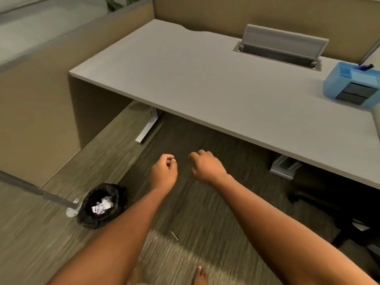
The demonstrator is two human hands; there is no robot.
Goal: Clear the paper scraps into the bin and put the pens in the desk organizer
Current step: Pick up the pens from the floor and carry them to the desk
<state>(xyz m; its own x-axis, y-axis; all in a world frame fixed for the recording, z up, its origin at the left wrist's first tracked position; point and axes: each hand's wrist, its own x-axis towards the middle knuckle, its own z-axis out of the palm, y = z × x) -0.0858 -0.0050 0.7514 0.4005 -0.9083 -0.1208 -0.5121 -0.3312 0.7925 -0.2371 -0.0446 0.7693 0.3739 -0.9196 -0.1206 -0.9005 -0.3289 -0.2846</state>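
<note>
Grey desk (205, 83) observed; crumpled scraps (102, 206) seen in bin (100, 221); left hand (164, 171) and right hand (205, 167) loosely curled, nothing held.

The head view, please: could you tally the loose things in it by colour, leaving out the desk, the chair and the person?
Blue: 1, the desk organizer at the desk's right end
Black: 1, the lined bin on the floor
White: 1, the crumpled paper inside the bin
Dark blue or black: 1, the pen tips poking from the organizer, too blurred to count singly
Pale: 1, a thin stick on the carpet
Total: 5
</note>
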